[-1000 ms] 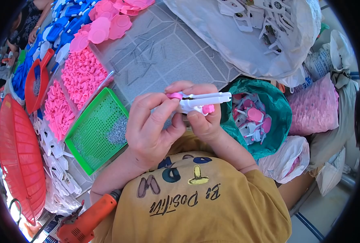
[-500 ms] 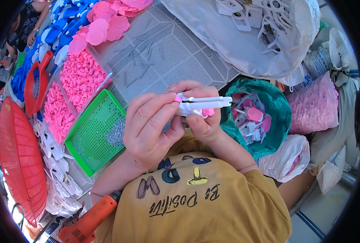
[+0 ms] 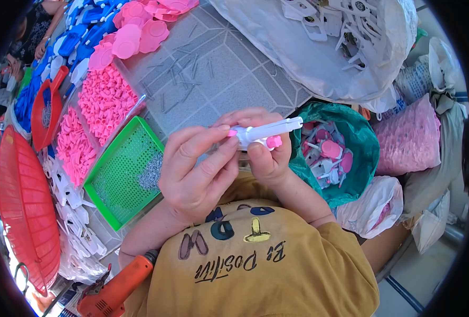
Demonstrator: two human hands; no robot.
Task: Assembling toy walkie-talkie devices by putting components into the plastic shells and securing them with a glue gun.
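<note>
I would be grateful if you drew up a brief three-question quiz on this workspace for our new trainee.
1. Multiple choice: which of these holds a heap of small grey pieces? A) the teal bag; B) the green tray; C) the pink bag.
2. True or false: the left hand and the right hand both touch the white-and-pink piece.
3. Fill in: the orange power tool lies in the lower ____ part of the view.

Key: 1. B; 2. True; 3. left.
</note>
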